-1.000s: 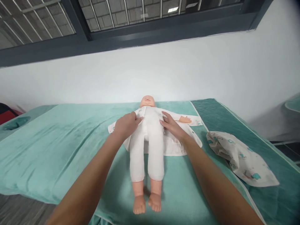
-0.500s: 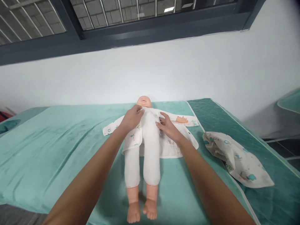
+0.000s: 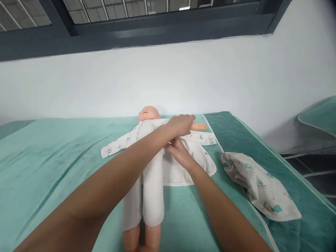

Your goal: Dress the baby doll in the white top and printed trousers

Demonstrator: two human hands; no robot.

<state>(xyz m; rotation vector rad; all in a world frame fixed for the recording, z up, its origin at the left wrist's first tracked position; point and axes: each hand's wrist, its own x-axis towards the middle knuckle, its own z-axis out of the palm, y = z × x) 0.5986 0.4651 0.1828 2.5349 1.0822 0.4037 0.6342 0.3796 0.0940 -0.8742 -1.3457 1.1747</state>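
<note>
A baby doll (image 3: 149,113) lies on its back in white leggings (image 3: 153,190), its head by the wall. A white printed baby jacket (image 3: 187,171) is spread open under it, one sleeve (image 3: 115,146) out to the left. The doll's bare arm (image 3: 200,126) on the right is out of the other sleeve (image 3: 204,138). Reaching across the chest, my left hand (image 3: 181,125) is closed over that arm near the shoulder. Just below it, my right hand (image 3: 180,152) is closed at the jacket by the doll's side; its fingertips are partly hidden under my left wrist.
A crumpled white printed cloth (image 3: 262,185) lies to the right on a darker green cover (image 3: 296,182). The lighter green sheet (image 3: 60,157) extends leftward. Behind the doll stands a white wall (image 3: 168,77) under a dark window frame (image 3: 157,29).
My left hand has moved right, from the doll's chest to its arm. My right hand has shifted slightly down and left. The view has turned, and the doll's head appears tilted left.
</note>
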